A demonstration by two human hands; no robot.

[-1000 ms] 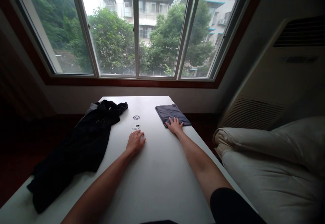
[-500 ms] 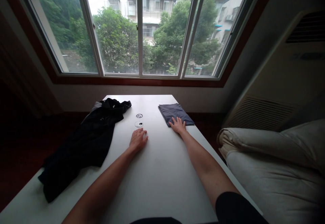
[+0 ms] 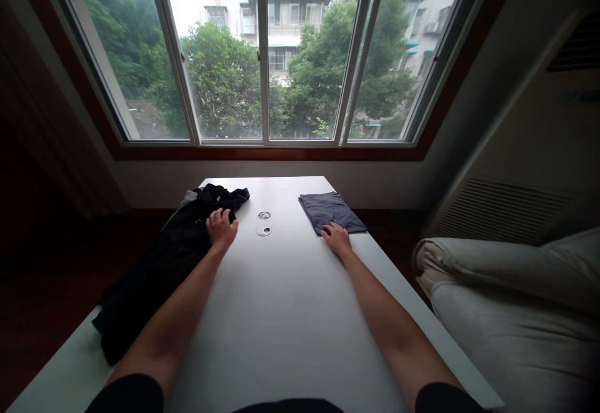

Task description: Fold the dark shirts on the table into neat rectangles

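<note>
From where I stand, the worktop (image 3: 285, 313) looks smooth and white, with a soft satin sheen. The black garment (image 3: 154, 275) is matt cloth, creased and soft; the folded grey garment (image 3: 330, 210) is cloth too, dull and fairly flat. Reddish-brown trim (image 3: 267, 154) looks like varnished wood around clear, smooth glass panes (image 3: 229, 88). The pale upholstery (image 3: 515, 325) is wrinkled with a faint sheen; I can't tell cloth from leather.
</note>
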